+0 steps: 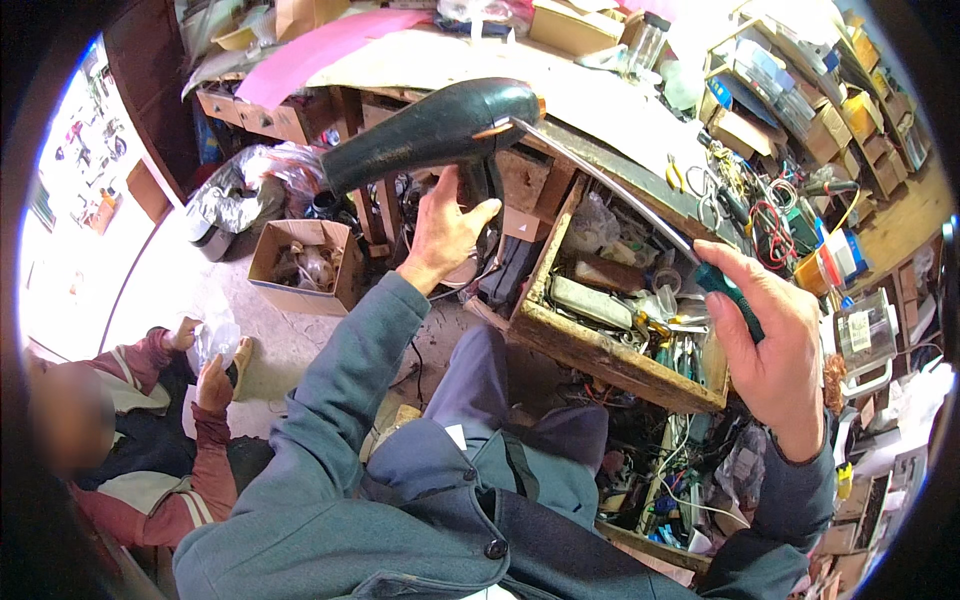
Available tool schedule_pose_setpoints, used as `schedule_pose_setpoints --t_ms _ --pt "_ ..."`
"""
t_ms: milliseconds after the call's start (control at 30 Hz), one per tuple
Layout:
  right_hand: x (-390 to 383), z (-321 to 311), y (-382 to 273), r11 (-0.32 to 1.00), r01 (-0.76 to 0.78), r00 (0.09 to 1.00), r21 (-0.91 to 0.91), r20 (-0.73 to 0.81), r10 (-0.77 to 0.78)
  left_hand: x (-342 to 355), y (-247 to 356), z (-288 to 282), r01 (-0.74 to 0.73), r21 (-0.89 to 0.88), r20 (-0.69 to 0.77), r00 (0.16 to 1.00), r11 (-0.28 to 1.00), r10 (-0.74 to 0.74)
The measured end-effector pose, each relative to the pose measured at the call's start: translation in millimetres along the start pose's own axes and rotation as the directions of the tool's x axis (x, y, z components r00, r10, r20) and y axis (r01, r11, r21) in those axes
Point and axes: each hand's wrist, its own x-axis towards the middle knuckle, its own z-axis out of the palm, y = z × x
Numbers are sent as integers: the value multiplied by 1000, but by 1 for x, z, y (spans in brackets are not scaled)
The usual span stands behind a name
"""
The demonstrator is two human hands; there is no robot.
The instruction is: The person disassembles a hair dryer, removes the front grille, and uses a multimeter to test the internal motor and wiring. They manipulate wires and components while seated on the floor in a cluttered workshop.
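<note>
On the pale workbench (620, 112), a pink sheet (310, 55), cardboard box (575, 28), clear jar (648, 45), tangled wires (737, 172).

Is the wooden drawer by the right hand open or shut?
Open. The wooden drawer juts out from the workbench, its tools and parts exposed from above.

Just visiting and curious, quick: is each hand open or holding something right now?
Left hand: holding the black hair dryer, some fingers hidden behind it.
Right hand: closed, holding a long green-handled screwdriver.
</note>
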Motion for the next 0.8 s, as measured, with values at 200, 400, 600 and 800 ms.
schedule_pose_setpoints --t_ms 200,400,600,800 --pt "2 2 -4 997 -65 997 47 36 63 -2 2 2 -83 76 -35 996 994 86" --pt "2 2 -1 998 -33 999 46 28 32 -3 4 2 -29 67 -20 999 997 31" --pt "0 -2 -4 977 -173 983 123 88 162 -4 7 0 -68 151 -24 997 986 73" --pt "9 -23 -6 911 -349 920 218 266 289 -4 -6 0 -273 179 15 961 945 275"
